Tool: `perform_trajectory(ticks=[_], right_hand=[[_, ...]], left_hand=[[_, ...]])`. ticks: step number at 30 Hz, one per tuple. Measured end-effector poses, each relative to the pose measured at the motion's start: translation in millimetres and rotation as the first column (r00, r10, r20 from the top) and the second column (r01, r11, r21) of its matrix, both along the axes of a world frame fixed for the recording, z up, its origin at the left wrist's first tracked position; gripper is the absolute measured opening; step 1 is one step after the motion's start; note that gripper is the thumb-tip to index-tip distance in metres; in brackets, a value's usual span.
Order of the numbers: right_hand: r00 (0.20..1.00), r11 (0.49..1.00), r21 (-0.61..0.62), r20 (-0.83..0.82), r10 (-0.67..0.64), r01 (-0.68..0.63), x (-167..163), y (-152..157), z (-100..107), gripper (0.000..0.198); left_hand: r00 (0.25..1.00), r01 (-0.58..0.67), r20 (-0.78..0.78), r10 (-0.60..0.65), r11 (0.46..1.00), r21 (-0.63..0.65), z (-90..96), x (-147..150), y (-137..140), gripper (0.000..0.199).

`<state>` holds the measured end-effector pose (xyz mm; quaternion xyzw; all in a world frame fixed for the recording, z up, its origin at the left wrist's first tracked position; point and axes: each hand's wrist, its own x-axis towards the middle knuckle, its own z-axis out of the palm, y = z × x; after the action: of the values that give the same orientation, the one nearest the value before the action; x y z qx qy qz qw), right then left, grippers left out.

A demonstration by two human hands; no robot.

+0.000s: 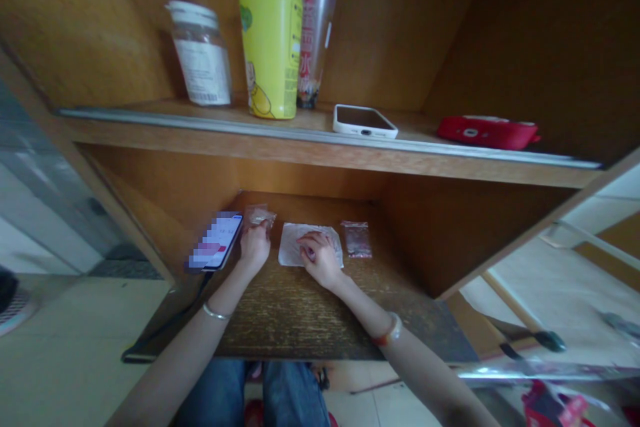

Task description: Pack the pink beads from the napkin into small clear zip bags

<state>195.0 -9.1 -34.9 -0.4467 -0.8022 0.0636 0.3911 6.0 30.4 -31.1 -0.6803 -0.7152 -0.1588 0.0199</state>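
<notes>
My left hand [255, 248] is closed at the near edge of a small clear plastic bag [258, 213], its fingertips on the bag. Over a white crinkled sheet [289, 247] lies my right hand [323, 259], fingers curled in toward the thumb. Whatever sits between those fingers is too small to make out. Just right of the sheet is a second small clear zip bag [357, 241] with something dark or pinkish inside. A phone [220, 240] with its screen lit leans to the left of my left hand.
The shelf above [280, 147] holds a jar with a white lid [203, 57], a yellow bottle [273, 40], a clear cup with a red lid [320, 20], a white-cased phone [364, 121] and a red case [487, 132]. Wooden side walls enclose the desk [300, 320]. A dark cable [175, 313] runs along its left.
</notes>
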Motion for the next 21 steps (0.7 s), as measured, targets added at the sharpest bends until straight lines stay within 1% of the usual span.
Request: perform_trajectory(ticks=[4,8,16,18,20,21], right_hand=[[1.000,1.000,-0.004,-0.008,0.001,-0.001,4.8,0.7,0.6,0.017],[1.000,1.000,-0.001,-0.004,-0.001,0.001,6.0,0.8,0.8,0.016],[0.996,0.996,0.031,0.036,0.080,-0.081,0.0,-3.8,-0.3,0.016],[0.995,0.995,0.027,0.031,0.098,-0.099,-0.3,-4.6,0.2,0.017],[0.995,0.995,0.022,0.028,0.095,-0.096,0.1,-4.7,0.6,0.018],[0.996,0.996,0.022,0.030,0.088,-0.089,0.4,-4.6,0.9,0.018]], left_hand=[[1.000,-0.007,-0.015,0.007,1.000,0.009,-2.0,1.0,0.1,0.037],[1.000,0.028,-0.011,-0.028,1.000,0.012,-1.9,3.4,-1.9,0.038],[0.998,0.034,0.052,-0.036,0.999,0.038,-5.6,3.0,-1.2,0.043],[0.994,0.027,0.105,-0.037,0.995,0.099,-5.6,2.0,-0.9,0.044],[0.979,0.046,0.185,-0.090,0.972,0.230,-4.5,1.8,-1.7,0.041],[0.964,0.069,0.223,-0.146,0.945,0.320,-3.8,2.3,-2.7,0.039]])
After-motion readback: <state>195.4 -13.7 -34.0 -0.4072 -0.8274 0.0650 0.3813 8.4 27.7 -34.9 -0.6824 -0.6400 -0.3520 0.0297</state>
